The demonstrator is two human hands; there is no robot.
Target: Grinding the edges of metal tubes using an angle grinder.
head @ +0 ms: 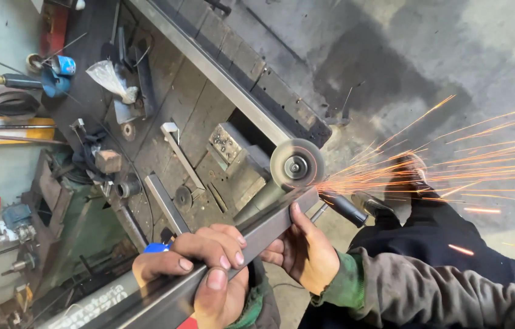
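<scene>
Both our hands grip the steel tube — left hand lower, right hand nearer the disc. Tube runs diagonally up-right to the sparks.

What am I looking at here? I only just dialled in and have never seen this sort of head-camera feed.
This is one picture from a camera on a person's head, looking down at their own bare hands in a metal workshop. The left hand grips a long steel tube from above. The right hand holds it from the side, nearer its end. At that end a spinning grinder disc meets the metal, and orange sparks fly off to the right over the concrete floor. What holds the grinder cannot be seen. Behind is a dirty workbench with short steel offcuts, a small metal box, a plastic bag and loose tools. The dark trousers are the person's own.
</scene>
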